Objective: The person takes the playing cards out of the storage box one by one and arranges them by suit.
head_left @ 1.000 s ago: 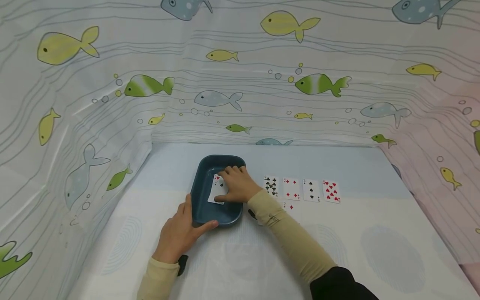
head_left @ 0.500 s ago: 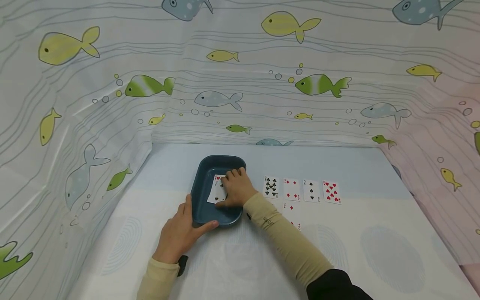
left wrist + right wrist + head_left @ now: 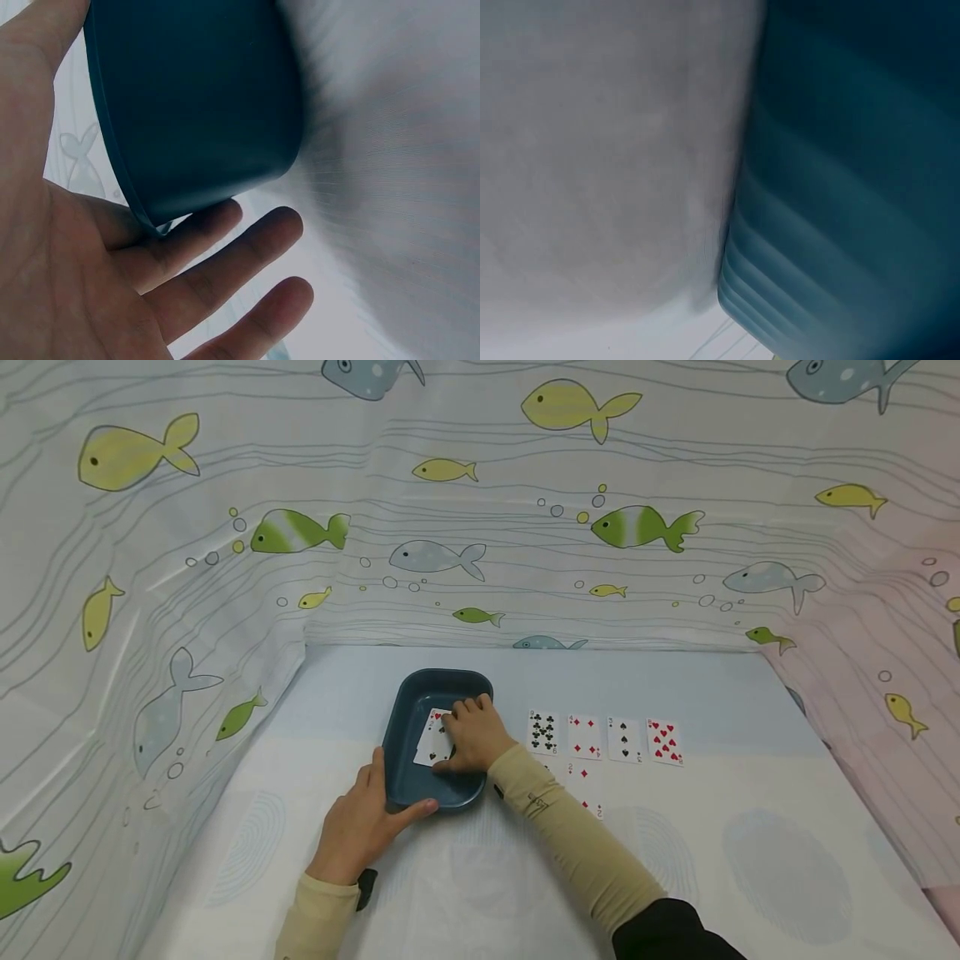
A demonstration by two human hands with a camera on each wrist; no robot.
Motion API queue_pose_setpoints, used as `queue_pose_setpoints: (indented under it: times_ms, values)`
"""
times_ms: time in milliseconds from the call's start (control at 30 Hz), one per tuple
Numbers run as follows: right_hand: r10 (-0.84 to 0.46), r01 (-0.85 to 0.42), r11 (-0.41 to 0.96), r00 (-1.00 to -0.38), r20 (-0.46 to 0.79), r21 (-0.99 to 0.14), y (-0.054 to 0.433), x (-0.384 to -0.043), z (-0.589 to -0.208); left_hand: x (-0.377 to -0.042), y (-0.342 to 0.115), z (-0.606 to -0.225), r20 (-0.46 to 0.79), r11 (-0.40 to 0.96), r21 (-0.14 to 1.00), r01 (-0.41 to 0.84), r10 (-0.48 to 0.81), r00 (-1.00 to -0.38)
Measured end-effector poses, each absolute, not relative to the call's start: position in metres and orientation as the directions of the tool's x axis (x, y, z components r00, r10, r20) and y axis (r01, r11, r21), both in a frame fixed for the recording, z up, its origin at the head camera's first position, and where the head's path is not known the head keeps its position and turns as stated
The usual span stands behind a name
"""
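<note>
A dark blue-green tray (image 3: 438,793) stands on the table, with overlapping face-up playing cards (image 3: 430,747) lying in it. Reaching over the tray's right rim, my right hand (image 3: 478,737) has bent fingers at the right edge of these cards. Whether it pinches one is hidden by the hand. My left hand (image 3: 356,827) rests against the tray's near-left corner, thumb along the front rim. In the left wrist view, fairly straight fingers of the left hand (image 3: 112,270) lie by the tray's outer wall (image 3: 195,112). The right wrist view shows only the tray's ribbed-looking side (image 3: 817,187), no hand.
Right of the tray lies a row of face-up cards: a nine of clubs (image 3: 542,733), a four of diamonds (image 3: 583,738), a spade card (image 3: 624,741) and a heart card (image 3: 665,743). A two of diamonds (image 3: 581,781) lies below, partly behind the right sleeve (image 3: 577,835).
My right hand has shifted slightly right and nearer me inside the tray, uncovering more of the cards and the two of diamonds. The left hand and tray stay put.
</note>
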State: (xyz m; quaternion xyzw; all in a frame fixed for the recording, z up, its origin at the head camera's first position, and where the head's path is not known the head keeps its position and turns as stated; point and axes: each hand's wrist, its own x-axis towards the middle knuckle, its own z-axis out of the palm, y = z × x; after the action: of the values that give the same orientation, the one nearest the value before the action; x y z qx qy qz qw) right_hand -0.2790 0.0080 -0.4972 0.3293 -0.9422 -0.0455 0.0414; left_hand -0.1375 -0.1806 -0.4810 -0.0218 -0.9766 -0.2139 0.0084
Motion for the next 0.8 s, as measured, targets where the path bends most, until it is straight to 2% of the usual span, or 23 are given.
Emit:
queue_pose_setpoints:
  times_ms: [800]
  values:
    - [-0.598,-0.595,0.799,-0.801,0.022,0.085,0.0056,-0.2824,-0.5006,-0.1375,-0.1819,-0.485,0.047,0.905,0.422,0.053,0.036,-0.998]
